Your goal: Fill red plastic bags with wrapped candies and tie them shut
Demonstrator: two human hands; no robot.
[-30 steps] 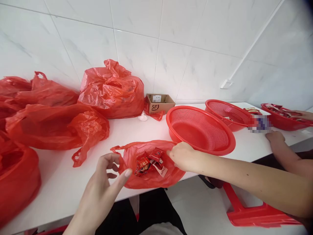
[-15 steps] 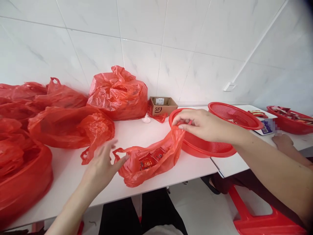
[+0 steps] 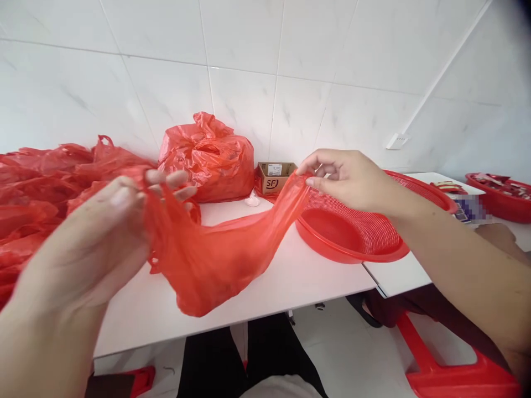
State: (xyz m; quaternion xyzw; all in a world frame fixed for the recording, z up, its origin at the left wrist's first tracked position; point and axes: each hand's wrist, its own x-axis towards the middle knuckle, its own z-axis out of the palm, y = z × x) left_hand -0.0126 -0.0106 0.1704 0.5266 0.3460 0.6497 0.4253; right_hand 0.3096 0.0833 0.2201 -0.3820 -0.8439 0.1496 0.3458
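A small red plastic bag [image 3: 215, 260] hangs stretched between my two hands above the white table [image 3: 290, 276]. My left hand [image 3: 103, 232] is closed on its left edge, close to the camera. My right hand [image 3: 344, 179] pinches the bag's right edge over the rim of a red mesh basket [image 3: 352, 237]. The bag sags in the middle with its contents hidden inside.
Several full red plastic bags [image 3: 207, 157] lie along the wall at the left and back. A small cardboard box [image 3: 275, 177] stands behind. More red baskets [image 3: 501, 196] sit at the right, by another person's arm [image 3: 501, 237]. A red stool [image 3: 448, 370] is below.
Both hands have lifted the small bag off the table. My left hand went from open beside it to gripping its left edge; my right hand raised its edge higher.
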